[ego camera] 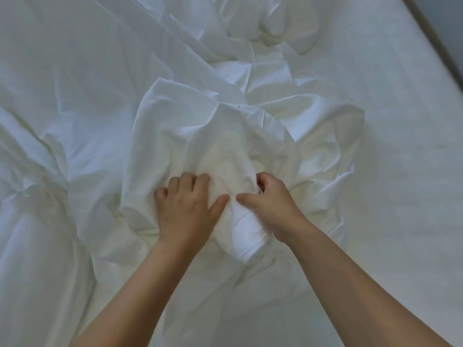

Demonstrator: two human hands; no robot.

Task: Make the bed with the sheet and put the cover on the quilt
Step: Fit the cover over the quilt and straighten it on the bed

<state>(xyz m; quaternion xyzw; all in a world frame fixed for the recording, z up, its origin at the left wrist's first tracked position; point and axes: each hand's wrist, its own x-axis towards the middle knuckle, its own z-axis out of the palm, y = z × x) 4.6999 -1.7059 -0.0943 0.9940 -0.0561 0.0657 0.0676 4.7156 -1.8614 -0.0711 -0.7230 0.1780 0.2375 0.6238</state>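
Note:
A crumpled white quilt cover [200, 126] lies bunched in the middle of the bed. Inside its folds shows a cream-coloured lump [230, 161], probably the quilt. My left hand [188, 206] grips a fold of the cover with curled fingers, just left of the lump. My right hand [268, 199] grips the fabric on the other side, its fingers curled in and its thumb pointing towards the left thumb. The two thumbs nearly touch. More wrinkled white cloth [62, 96] spreads to the left and back.
The flat white bed surface [400, 171] lies to the right. A dark bed edge or frame [436, 38] runs diagonally across the top right corner. Another bunch of white cloth [263, 28] sits at the back.

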